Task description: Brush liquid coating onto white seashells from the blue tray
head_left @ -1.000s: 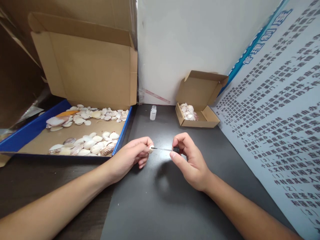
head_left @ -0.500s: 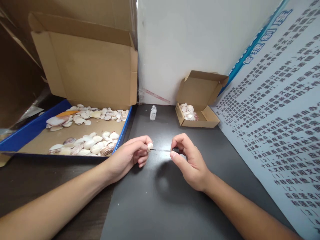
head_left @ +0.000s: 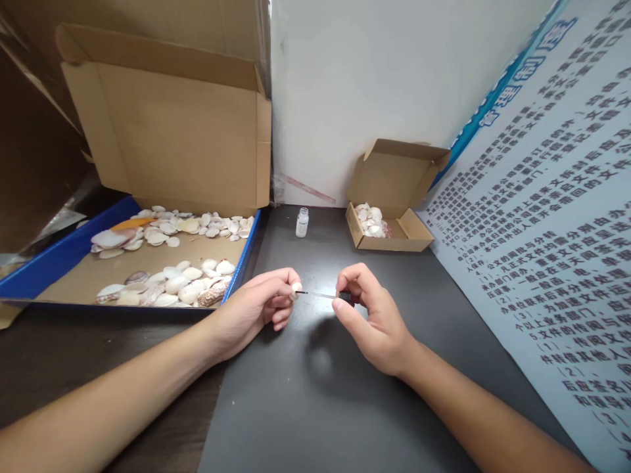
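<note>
Shell [head_left: 296, 287] in left hand [head_left: 261, 301]; bottle label [head_left: 301, 228] unreadable, poster [head_left: 535, 217] headed "管理制度".

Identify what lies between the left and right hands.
In the head view, a thin dark-tipped rod reaches from the right hand toward the small pale shell held in the left hand.

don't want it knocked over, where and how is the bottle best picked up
Probably best: pinch the bottle around its wider body, below the narrower neck, coming from the near side. It stands upright with its mouth open, and the wall rises behind it.
</note>
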